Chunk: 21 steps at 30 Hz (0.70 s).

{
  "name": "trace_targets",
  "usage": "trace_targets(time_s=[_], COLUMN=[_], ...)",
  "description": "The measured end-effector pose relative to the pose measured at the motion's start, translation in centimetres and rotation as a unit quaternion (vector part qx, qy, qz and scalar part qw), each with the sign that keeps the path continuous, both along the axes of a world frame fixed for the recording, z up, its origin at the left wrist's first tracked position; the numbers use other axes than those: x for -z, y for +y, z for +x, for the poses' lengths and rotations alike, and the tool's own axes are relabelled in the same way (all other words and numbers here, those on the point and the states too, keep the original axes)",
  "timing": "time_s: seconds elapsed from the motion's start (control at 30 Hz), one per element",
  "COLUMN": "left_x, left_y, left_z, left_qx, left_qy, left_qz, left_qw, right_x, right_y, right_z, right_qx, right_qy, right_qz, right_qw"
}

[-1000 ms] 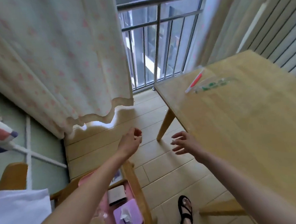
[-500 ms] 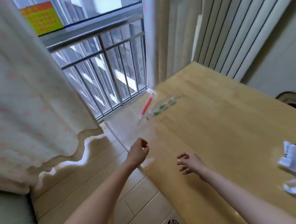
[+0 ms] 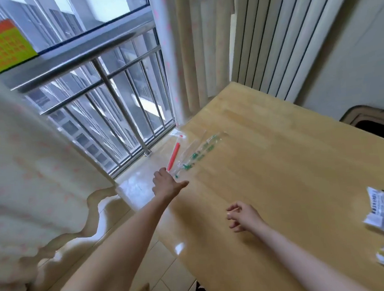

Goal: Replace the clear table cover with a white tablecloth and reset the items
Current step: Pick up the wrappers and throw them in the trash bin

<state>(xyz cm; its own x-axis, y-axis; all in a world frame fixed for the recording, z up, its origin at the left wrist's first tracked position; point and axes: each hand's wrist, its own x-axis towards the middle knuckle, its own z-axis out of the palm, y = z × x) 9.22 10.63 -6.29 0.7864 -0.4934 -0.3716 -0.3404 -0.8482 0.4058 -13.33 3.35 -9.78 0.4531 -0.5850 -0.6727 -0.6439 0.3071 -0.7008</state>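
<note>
The left hand (image 3: pixel 168 185) is reaching farther now, spread wide, nearly touching the pen (image 3: pixel 173 156). The right hand (image 3: pixel 242 216) is hanging loose, holding nothing. The cover (image 3: pixel 133 190) is lying on the desk (image 3: pixel 288 162). Clearing it first is looking wise.

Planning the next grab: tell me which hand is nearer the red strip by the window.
Left. The left hand is just short of the red strip's near end; the right hand hovers over the table, farther back.
</note>
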Motion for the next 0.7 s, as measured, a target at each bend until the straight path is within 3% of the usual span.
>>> trace_targets(time_s=[0.33, 0.47, 0.7], left_x=[4.8, 6.5, 7.6], left_y=[-7.6, -10.2, -13.7], left_z=[6.2, 6.5, 5.7], left_qx=[0.034, 0.049, 0.152], left_qy=[-0.015, -0.068, -0.099], left_qz=[0.061, 0.075, 0.096], left_qw=[0.997, 0.994, 0.979], right_x=[1.6, 2.9, 4.2], right_y=[-4.5, -5.1, -6.6], right_z=[5.7, 5.8, 4.2], right_qx=[0.088, 0.133, 0.188], right_qy=[0.001, 0.005, 0.033], right_qz=[-0.041, -0.029, -0.022], right_qw=[0.995, 0.991, 0.981])
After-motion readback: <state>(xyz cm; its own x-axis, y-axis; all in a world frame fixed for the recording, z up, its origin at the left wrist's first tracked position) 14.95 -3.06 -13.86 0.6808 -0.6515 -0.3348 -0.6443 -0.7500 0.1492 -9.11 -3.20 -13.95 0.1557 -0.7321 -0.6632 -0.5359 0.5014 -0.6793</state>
